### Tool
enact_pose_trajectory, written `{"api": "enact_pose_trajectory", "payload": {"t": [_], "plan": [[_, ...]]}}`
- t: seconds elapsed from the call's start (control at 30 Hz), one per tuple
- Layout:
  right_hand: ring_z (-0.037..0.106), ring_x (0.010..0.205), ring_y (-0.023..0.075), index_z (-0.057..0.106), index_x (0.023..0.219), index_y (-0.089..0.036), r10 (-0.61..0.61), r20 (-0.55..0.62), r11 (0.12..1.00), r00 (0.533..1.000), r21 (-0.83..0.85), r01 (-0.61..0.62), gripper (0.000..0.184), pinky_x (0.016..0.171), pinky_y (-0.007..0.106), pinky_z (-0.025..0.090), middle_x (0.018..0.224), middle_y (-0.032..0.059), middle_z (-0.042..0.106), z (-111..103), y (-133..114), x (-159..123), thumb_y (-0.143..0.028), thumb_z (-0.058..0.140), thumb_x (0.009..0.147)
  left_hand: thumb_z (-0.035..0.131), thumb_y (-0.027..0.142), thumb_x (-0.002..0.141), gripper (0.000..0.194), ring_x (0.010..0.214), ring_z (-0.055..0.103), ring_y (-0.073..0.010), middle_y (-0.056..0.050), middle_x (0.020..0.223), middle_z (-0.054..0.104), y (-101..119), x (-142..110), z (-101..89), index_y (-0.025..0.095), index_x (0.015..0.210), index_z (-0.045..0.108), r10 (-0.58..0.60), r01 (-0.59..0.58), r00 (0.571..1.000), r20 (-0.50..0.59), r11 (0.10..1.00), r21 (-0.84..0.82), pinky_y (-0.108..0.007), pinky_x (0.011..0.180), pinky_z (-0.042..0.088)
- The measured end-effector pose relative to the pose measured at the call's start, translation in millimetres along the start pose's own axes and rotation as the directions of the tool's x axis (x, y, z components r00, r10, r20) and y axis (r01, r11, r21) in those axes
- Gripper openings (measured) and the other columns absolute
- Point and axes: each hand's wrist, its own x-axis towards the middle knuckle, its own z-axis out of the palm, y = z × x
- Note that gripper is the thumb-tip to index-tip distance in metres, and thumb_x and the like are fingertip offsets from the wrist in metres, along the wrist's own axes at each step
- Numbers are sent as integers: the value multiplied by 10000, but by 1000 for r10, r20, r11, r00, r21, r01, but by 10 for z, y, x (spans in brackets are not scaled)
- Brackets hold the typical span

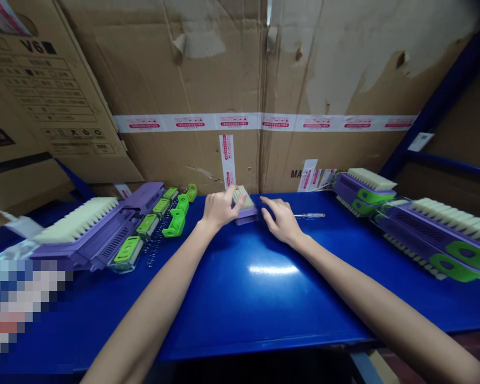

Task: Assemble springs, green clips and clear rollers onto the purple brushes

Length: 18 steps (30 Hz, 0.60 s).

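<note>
My left hand is closed on the left side of a small purple brush with pale bristles facing up. The brush is slightly blurred, so its details are hard to see. Just right of it, my right hand has its fingers apart and holds nothing. A thin screwdriver with a clear handle lies on the blue table beyond that hand's right side.
Purple brush parts are lined up at left, beside small green-topped pieces, springs and green clips. Stacked purple-and-green brushes stand at right. A cardboard wall rises behind the blue table.
</note>
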Motion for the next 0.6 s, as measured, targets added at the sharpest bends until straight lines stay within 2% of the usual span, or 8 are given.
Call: {"api": "enact_pose_trajectory", "payload": {"t": [0.1,0.2,0.3,0.47,0.6], "plan": [[578,1047,284,492,1305,-188,59,8,998,998,1,-59,457,892,450,423,1153,124,654,-6,63,4,-393,471,897,410,297,886,280,868,625,-238,-112,925,678,44,-2,5,161,1015,618,248,-250,968,-32,967,-51,-340,733,447],[592,1050,277,430,1358,-182,96,141,995,985,7,-98,551,913,453,426,1100,111,677,17,131,-1,-351,547,847,471,287,861,283,956,583,-272,-132,1015,655,56,-21,77,159,1065,619,374,-374,927,20,927,-18,-388,786,443],[595,1055,250,430,1356,-151,100,224,994,970,10,-105,532,946,433,417,1089,111,677,39,160,-6,-273,529,848,481,296,881,332,1047,558,-279,-136,1102,636,33,-40,173,162,1168,580,383,-382,923,34,923,-39,-417,852,442],[552,1117,270,479,1312,-123,94,197,994,976,-70,-81,466,957,440,407,1192,163,621,22,131,-5,-254,490,865,456,47,822,436,1235,488,-224,-122,1292,573,-109,-33,332,168,1230,550,352,-344,936,13,922,-175,-430,1041,374],[547,1127,269,487,1303,-117,82,211,995,974,-81,-66,457,961,434,407,1209,162,611,16,125,-10,-244,483,864,423,-7,788,525,1288,453,-228,-105,1330,554,-194,-4,418,200,1256,539,299,-282,952,63,939,-195,-493,1069,350]]}}
